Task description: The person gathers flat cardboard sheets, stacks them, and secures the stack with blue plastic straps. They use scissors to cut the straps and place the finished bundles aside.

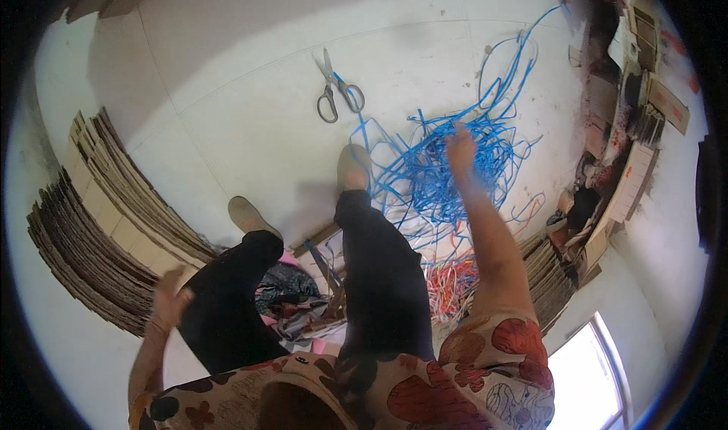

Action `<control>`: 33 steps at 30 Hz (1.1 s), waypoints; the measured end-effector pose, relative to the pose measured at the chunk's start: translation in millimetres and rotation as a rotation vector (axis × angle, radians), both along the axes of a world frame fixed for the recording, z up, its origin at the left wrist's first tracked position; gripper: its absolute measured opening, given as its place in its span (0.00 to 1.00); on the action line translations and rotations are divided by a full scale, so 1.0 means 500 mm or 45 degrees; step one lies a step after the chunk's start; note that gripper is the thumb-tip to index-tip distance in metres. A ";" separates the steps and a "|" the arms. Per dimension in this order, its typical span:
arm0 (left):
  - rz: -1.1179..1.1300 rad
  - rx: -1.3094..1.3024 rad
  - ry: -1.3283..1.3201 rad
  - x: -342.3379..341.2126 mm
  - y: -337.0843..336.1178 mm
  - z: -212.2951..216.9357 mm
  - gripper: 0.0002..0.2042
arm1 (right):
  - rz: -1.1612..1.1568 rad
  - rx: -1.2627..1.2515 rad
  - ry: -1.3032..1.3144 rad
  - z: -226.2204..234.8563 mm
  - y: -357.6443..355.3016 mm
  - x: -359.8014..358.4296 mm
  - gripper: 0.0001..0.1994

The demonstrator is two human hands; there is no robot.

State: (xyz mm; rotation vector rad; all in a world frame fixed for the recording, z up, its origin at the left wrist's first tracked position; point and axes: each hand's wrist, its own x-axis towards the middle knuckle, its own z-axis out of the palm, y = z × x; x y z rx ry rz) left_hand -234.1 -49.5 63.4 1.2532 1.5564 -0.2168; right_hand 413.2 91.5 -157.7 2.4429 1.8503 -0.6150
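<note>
A tangled heap of blue plastic strapping [432, 174] lies on the floor ahead and to my right. Over it reaches my right hand [460, 151], blurred by motion. Its fingers are too smeared to show whether they grip a strand. My left hand [171, 299] is beside my left knee, slightly blurred, with thumb and fingers apart and nothing in it. Scissors [334, 89] with dark handles rest on the floor beyond my feet, their blades spread and pointing away. A blue strand runs from near them toward the heap.
Stacked flat cardboard [125, 202] curves along the left, with more cardboard [547, 274] at the right. Red and white strips [453, 287] lie beside my right leg. Dark crumpled material [292, 297] sits between my legs. Loose blue strands [523, 47] trail to the far right.
</note>
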 end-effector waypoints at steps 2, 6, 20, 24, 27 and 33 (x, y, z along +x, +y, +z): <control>0.178 0.082 0.229 -0.038 0.009 -0.106 0.20 | -0.209 0.084 -0.137 -0.064 0.076 0.127 0.23; 0.468 -0.017 0.089 -0.082 -0.020 -0.267 0.22 | -0.214 -0.093 -0.550 -0.133 0.189 0.326 0.28; 0.708 -0.178 -0.007 0.015 0.076 -0.391 0.18 | 0.544 0.064 -1.012 -0.212 0.327 0.686 0.21; 0.681 0.013 0.119 0.005 0.041 -0.259 0.19 | -0.484 0.727 0.121 -0.060 0.224 0.359 0.10; 0.728 0.212 0.086 0.010 0.048 -0.240 0.18 | -0.902 0.877 1.171 0.098 0.088 0.289 0.08; 0.608 0.727 0.029 0.038 0.029 -0.078 0.13 | -1.103 0.903 1.831 0.344 -0.149 0.170 0.14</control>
